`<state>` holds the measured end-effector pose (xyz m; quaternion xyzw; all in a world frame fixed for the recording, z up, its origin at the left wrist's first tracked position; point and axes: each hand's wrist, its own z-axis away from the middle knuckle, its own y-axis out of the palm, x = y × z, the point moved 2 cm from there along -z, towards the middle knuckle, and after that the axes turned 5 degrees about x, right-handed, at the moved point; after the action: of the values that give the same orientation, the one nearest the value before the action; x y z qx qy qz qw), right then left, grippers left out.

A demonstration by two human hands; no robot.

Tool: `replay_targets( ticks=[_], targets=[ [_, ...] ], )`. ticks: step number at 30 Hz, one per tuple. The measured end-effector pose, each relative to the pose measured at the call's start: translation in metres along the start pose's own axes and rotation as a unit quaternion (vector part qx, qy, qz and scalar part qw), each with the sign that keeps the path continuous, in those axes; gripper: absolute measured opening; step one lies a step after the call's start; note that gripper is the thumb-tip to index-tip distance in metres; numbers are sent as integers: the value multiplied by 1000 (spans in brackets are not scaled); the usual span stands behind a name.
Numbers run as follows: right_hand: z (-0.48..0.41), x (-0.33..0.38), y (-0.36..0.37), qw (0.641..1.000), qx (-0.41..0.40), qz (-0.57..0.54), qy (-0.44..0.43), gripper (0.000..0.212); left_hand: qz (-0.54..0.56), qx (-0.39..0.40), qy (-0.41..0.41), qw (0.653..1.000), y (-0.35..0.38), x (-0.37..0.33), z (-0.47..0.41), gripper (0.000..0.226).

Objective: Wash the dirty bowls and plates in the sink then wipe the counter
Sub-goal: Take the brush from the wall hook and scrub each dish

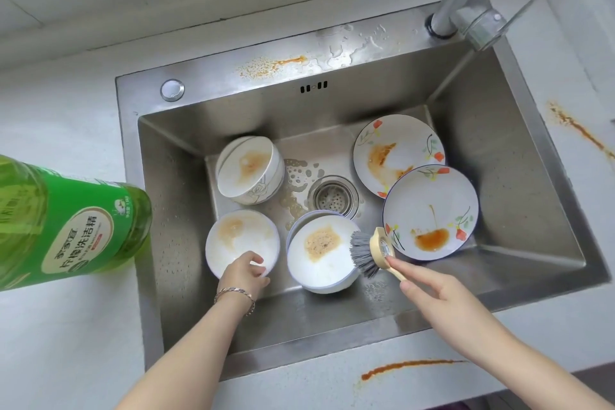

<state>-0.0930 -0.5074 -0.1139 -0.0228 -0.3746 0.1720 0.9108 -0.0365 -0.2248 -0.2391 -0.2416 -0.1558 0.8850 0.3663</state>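
left hand (244,271) grips bowl (241,243) rim; right hand (429,289) holds brush (372,253).

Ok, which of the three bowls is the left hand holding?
The front-left bowl, nearest the sink's left wall: the left hand has its grip on the near rim. The bowl beside the brush and the tilted back bowl are untouched.

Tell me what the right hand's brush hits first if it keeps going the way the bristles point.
The right hand holds the brush with its bristles aimed left, at the middle bowl. They look to be at its rim already, so that bowl comes first, though depth is hard to judge.
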Motion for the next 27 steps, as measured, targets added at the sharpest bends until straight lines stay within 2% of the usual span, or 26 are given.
replay_targets(
  ticks=[4, 9, 14, 19, 22, 27],
  targets=[
    [0, 2, -4, 1000, 3, -15, -11, 39, 64, -21, 9, 998, -5, -9, 5, 21],
    [4, 3, -19, 1000, 15, -8, -2, 37, 74, -54, 98, 991, -5, -52, 37, 15],
    [17, -1, -65, 999, -16, -19, 20, 37, -12, 27, 172, 985, 29, -140, 49, 14],
    [23, -6, -123, 997, -59, -45, 27, 37, -66, 51, 230, 970, 83, -234, 21, 38],
    [21, -10, -149, 996, -70, -45, 25, 36, -90, 76, 230, 966, 111, -258, -7, 48],
    [11, -20, -171, 994, -65, -70, 48, 36, -63, 100, 206, 971, 127, -249, -35, 42]
  ],
)
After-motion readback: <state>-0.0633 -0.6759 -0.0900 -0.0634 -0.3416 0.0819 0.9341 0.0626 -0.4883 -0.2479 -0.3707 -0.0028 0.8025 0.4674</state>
